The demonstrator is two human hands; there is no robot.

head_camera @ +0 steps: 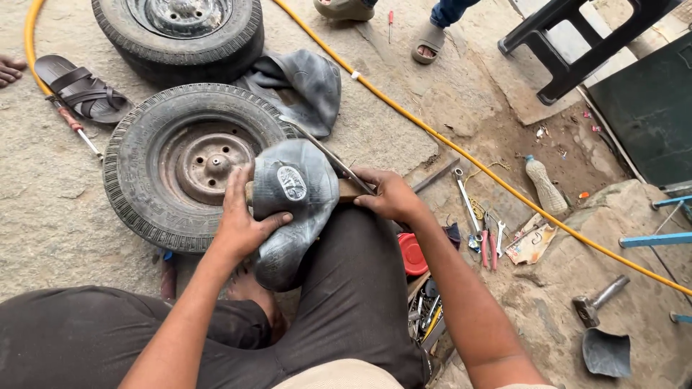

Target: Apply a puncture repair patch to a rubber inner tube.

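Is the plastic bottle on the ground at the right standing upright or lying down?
Lying down: the plastic bottle rests on its side on the dirt beside the yellow hose, cap end pointing away.

A single head-worn camera looks steeply down, close over the lap, ground stretching away toward twelve o'clock

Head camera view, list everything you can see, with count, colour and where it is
wheels: two, black tyres with rusty rims, left on the ground
inner tube: one, black with a pale patch, over the knee
spare tube: one, black, beside the wheels
hose: one, yellow, crossing the ground
wrenches: several, silver, right of the knee
bottle: one, clear, right
hammer: one, grey, lower right
sandal: one, brown, far left
left hand: on the inner tube
right hand: holding a flat metal tool
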